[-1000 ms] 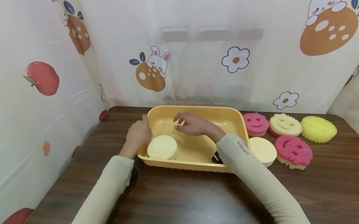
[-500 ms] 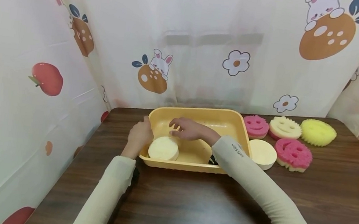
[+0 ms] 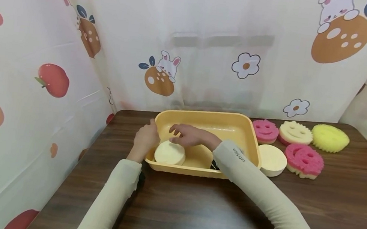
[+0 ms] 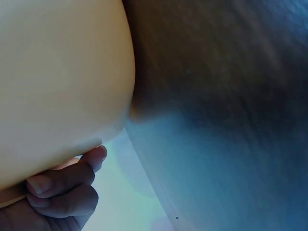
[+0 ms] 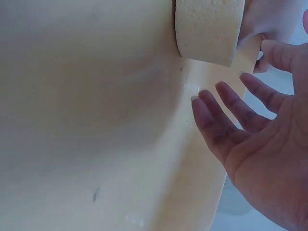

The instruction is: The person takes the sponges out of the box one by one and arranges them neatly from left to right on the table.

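A yellow plastic tray (image 3: 197, 172) stands on the table, with a round cream sponge (image 3: 169, 153) in its near left corner. My left hand (image 3: 147, 137) grips the tray's left rim; in the left wrist view its curled fingers (image 4: 67, 192) lie against the outer wall. Over the tray, just behind the cream sponge, hovers my right hand (image 3: 189, 135). Its fingers are spread and loosely bent in the right wrist view, a small gap from the sponge (image 5: 207, 33), and hold nothing. The right forearm hides part of the tray's near right corner.
Right of the tray lie a second round cream sponge (image 3: 271, 160), a pink smiley sponge (image 3: 265, 131), a cream-and-pink smiley sponge (image 3: 295, 133), a larger pink sponge (image 3: 304, 160) and a yellow one (image 3: 330, 138). A printed curtain (image 3: 208, 72) hangs behind the wooden table (image 3: 199, 214).
My right hand has moved left and toward the near side, closer to the cream sponge in the tray. The left hand stays on the rim. The head view has shifted slightly.
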The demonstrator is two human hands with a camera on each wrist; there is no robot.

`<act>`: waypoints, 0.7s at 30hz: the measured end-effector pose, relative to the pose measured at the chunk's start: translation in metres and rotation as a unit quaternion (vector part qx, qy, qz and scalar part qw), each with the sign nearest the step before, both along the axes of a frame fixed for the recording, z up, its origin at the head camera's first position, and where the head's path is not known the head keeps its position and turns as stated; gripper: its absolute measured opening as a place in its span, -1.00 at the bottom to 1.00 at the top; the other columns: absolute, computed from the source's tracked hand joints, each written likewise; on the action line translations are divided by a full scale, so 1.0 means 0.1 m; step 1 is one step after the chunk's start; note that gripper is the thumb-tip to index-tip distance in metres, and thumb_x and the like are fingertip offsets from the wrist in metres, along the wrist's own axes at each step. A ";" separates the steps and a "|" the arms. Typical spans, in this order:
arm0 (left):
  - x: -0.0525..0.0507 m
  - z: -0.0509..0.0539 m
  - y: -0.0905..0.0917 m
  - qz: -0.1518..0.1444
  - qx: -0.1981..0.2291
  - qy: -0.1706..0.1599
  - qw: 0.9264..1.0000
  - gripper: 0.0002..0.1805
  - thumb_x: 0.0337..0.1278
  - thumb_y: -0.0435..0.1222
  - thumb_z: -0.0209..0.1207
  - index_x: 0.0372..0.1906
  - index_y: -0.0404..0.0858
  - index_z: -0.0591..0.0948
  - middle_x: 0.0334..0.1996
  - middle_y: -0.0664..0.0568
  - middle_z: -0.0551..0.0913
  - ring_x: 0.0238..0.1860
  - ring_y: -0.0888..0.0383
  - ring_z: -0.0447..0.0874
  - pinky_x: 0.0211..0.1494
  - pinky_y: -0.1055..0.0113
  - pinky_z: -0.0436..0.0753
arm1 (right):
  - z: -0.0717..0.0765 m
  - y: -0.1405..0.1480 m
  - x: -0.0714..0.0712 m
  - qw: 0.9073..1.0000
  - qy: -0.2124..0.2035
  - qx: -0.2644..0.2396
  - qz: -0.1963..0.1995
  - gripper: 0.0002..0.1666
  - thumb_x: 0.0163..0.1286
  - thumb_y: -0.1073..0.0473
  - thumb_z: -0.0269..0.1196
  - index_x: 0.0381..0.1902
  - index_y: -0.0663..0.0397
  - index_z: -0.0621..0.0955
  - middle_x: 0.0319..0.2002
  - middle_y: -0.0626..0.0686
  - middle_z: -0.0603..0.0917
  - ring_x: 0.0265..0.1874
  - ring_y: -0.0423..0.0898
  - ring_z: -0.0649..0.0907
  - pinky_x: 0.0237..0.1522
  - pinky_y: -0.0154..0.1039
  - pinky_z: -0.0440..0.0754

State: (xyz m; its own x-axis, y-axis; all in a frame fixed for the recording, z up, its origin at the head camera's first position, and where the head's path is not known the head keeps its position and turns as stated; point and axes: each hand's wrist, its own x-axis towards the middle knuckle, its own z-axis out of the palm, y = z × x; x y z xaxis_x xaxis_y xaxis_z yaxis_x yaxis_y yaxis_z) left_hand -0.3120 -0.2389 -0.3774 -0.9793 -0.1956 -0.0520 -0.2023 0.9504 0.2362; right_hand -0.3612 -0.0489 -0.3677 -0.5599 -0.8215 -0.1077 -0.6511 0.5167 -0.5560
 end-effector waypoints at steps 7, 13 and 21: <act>-0.01 -0.01 0.00 -0.006 -0.007 0.020 1.000 -0.34 0.27 -0.33 0.03 0.42 -0.45 0.17 -0.14 -0.33 0.69 -0.17 -0.23 0.73 -0.14 -0.09 0.68 | 0.02 -0.05 0.03 1.000 -0.009 0.017 0.010 -0.42 0.50 -0.07 0.08 0.37 0.03 0.38 0.26 0.19 0.53 0.17 0.08 0.62 0.25 -0.07 0.53; -0.01 -0.02 0.00 -0.007 -0.008 0.025 1.000 -0.36 0.25 -0.34 0.06 0.39 -0.45 0.20 -0.16 -0.32 0.69 -0.17 -0.23 0.73 -0.14 -0.09 0.68 | 0.02 -0.10 0.06 0.999 -0.001 0.031 0.023 -0.42 0.50 -0.05 0.09 0.37 0.06 0.37 0.26 0.20 0.54 0.18 0.08 0.61 0.27 -0.06 0.51; 0.01 -0.01 0.00 -0.005 -0.005 0.022 1.000 -0.34 0.22 -0.34 0.10 0.39 -0.44 0.21 -0.14 -0.31 0.70 -0.17 -0.22 0.73 -0.14 -0.08 0.69 | 0.03 -0.18 0.10 0.998 -0.009 0.055 0.037 -0.39 0.51 -0.04 0.09 0.40 0.10 0.35 0.31 0.19 0.51 0.35 0.07 0.48 0.38 -0.05 0.40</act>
